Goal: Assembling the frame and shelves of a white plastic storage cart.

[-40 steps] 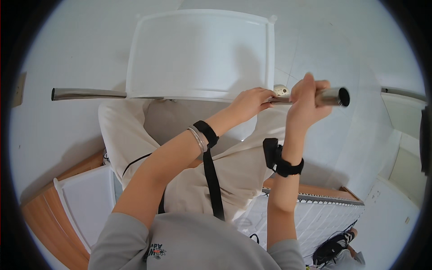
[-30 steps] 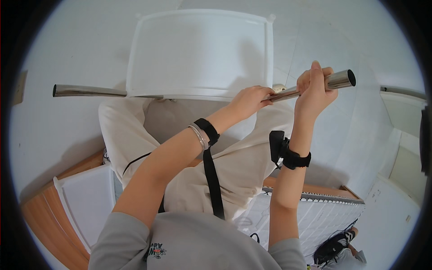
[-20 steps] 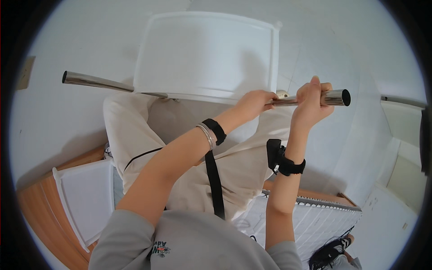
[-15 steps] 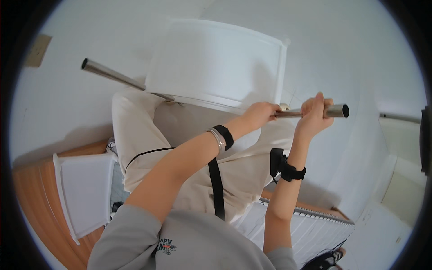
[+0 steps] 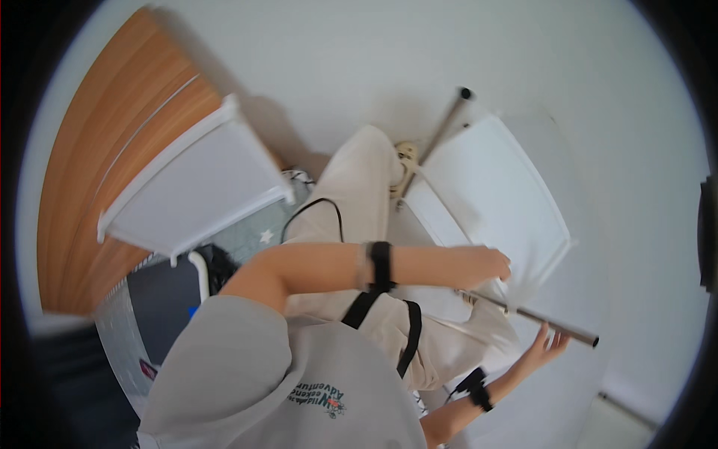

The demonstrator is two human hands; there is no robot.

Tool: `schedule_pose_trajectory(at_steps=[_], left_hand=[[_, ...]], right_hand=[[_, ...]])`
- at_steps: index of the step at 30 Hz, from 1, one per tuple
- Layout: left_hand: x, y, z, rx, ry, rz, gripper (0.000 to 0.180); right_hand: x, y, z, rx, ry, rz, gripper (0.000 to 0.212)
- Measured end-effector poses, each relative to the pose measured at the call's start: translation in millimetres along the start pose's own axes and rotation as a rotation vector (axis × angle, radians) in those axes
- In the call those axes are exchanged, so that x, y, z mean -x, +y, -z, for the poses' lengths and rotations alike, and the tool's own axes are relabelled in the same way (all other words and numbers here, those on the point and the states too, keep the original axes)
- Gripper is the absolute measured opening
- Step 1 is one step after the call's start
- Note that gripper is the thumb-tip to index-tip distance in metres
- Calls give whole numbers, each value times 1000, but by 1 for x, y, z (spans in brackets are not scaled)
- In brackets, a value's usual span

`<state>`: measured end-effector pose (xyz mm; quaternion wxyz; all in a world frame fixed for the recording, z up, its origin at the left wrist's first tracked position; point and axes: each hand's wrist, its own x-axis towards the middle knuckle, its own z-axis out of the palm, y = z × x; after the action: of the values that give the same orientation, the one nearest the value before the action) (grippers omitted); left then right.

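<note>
A white panel (image 5: 516,198) like a small tabletop stands tilted before my legs, with a metal tube at each side. My left hand (image 5: 485,266), its fingers curled, is above the panel's near right corner; what it holds, if anything, is hidden and blurred. My right hand (image 5: 548,349) is beneath the right metal tube (image 5: 568,331), its fingers apart and touching the tube's underside near the dark open end. The left metal tube (image 5: 446,123) points away from me toward the wall, beside my foot.
A second white panel with raised edges (image 5: 198,183) leans by a wooden surface (image 5: 123,150) on the left. Near it are a grey mat with a white star (image 5: 266,236) and a dark board (image 5: 157,307). A pale wall (image 5: 314,60) stands beyond.
My view has swung left, so the panel and tubes appear farther right and turned. My right hand has loosened from around the tube to touching its underside. My left hand has come off the tube.
</note>
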<state>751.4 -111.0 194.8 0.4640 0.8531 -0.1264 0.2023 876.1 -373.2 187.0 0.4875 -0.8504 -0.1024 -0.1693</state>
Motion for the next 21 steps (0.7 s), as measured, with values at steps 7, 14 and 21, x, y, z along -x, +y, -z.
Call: schedule_pose_trajectory(at_steps=[7, 14, 21], left_hand=[[104, 105, 228, -602, 540, 410, 15], [215, 181, 289, -781, 874, 800, 15], [267, 176, 270, -693, 844, 1027, 14]], right_hand=[[50, -15, 15, -46, -35, -214, 29], [49, -57, -16, 108, -156, -66, 24], [58, -66, -34, 103, -288, 39, 24]])
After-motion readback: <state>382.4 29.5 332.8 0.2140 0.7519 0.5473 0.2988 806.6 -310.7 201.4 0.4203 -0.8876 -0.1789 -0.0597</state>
